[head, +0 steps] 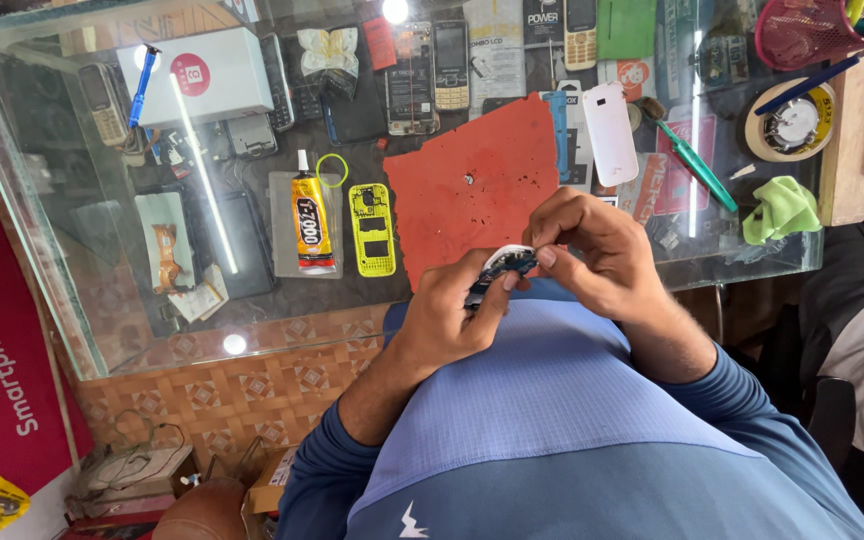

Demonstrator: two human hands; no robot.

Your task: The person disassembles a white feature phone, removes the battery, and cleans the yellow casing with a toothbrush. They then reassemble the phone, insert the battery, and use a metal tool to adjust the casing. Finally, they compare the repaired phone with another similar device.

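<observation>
Close against your chest, just off the near edge of the glass counter (72,330), both your hands meet on a small phone part (502,268), dark blue board with a white curved piece; your left hand (452,310) cradles it from below, your right hand (582,250) pinches its upper end with fingertips. On the glass ahead lies a rough-edged red mat (472,190), matte and speckled. Left of it, a yellow plastic phone frame (372,230) with cut-out windows, then a glue tube (310,220), yellow and black label, white nozzle. Farther back, a white box (207,80) bears a round red sticker. Right of the mat: a glossy white phone back cover (610,132), a green-handled tool (694,165), a crumpled green cloth (782,208), a tape roll (790,122).
</observation>
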